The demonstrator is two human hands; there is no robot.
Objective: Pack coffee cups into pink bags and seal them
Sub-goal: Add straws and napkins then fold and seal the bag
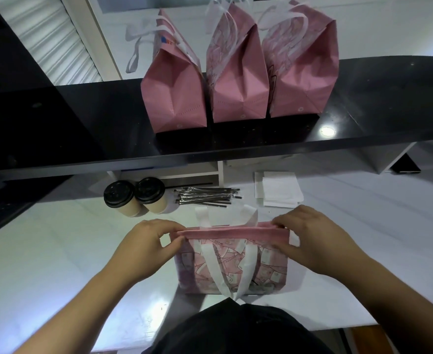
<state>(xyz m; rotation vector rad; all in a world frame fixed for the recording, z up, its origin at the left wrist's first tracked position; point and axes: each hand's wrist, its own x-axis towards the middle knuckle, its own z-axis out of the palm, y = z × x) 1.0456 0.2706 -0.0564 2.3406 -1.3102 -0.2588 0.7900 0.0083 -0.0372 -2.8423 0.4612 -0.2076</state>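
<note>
Two hands are working on one pink bag [232, 267] standing on the white counter [57, 251], just in front of the person. The left hand [144, 249] is pinching the left end of the folded top edge between thumb and curled fingers, and the right hand [312, 241] is pinching the right end the same way, so the pink fold [235, 232] is lying flat and taut between them. White handles [225, 274] are drooping down the bag's near face.

Judging by the creases, the bag is thin, soft non-woven or paper stock that is likely to spring back open, so holding both corners of the fold looks right; the middle would buckle. If cups are already inside, which cannot be seen, squeezing lower down could tip them.

Two lidded coffee cups [136, 196] are waiting beyond the left hand, touching each other, beside a bundle of wrapped straws [205, 196] and a napkin stack [279, 189]. Three closed pink bags [238, 80] are standing in a row on the black shelf [363, 98] above.
</note>
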